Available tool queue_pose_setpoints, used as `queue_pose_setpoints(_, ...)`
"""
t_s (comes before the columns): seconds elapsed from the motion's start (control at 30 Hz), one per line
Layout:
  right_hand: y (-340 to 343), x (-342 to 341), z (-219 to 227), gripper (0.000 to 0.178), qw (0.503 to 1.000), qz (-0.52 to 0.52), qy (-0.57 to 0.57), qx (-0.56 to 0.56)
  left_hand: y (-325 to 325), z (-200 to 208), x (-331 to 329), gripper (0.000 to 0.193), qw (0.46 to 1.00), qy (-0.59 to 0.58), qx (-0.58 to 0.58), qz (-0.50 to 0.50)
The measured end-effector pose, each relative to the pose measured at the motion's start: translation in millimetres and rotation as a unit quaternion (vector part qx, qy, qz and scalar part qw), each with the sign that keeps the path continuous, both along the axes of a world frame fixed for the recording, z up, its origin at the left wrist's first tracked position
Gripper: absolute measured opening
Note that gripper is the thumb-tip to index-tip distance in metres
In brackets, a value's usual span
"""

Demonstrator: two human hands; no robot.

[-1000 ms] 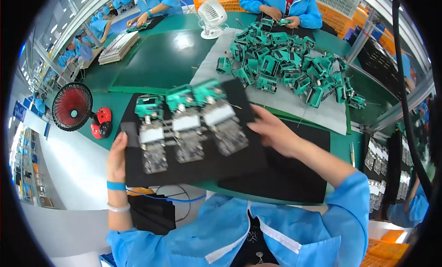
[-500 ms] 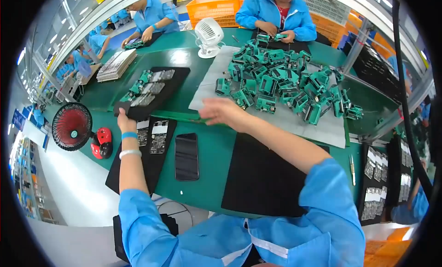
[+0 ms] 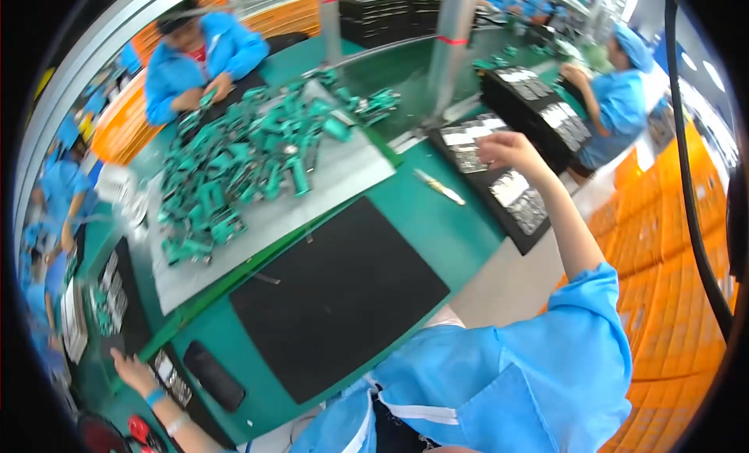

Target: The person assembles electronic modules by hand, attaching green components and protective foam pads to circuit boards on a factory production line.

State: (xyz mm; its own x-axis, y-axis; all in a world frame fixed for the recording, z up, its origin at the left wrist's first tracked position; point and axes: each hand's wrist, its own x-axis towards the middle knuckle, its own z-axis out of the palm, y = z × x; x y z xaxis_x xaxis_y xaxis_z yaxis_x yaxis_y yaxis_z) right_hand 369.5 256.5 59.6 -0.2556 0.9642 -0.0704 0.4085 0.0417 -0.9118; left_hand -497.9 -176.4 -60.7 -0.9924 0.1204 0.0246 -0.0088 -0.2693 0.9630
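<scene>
At the right, my right hand (image 3: 507,150) hovers over or touches a black board (image 3: 485,189) bearing rows of small circuit boards (image 3: 520,203) with white strips. Its fingers are bent and the tips blurred; whether anything sits between them does not show. Far to the left, my left hand (image 3: 134,372), fingers apart, is at the near edge of another black board (image 3: 134,297). On that board lie green plastic housings (image 3: 101,311) and circuit boards (image 3: 117,293). A bare black mat (image 3: 339,297) lies between my hands.
A heap of green housings (image 3: 242,149) covers a pale sheet (image 3: 355,168). Near me are a phone (image 3: 213,375) and a slim pointed tool (image 3: 439,188). A metal post (image 3: 452,47) stands behind. Orange crates (image 3: 655,258) fill the right. Co-workers (image 3: 199,59) sit opposite and right.
The view has swung to the right. My right hand has moved from the middle of the table to the circuit boards at the right. My left hand's fingers now look looser at the board's edge.
</scene>
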Motion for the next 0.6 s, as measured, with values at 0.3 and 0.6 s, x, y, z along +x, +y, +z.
queue_pose_setpoints(0.3,46,148,-83,0.032,0.887,-0.199,-0.395,0.132,45,98,320,0.047,0.939,0.108,-0.013,-0.327)
queue_pose_setpoints(0.6,5,155,-51,0.087,0.89,-0.21,-0.405,-0.005,111,174,549,0.037,0.743,-0.003,0.071,-0.665)
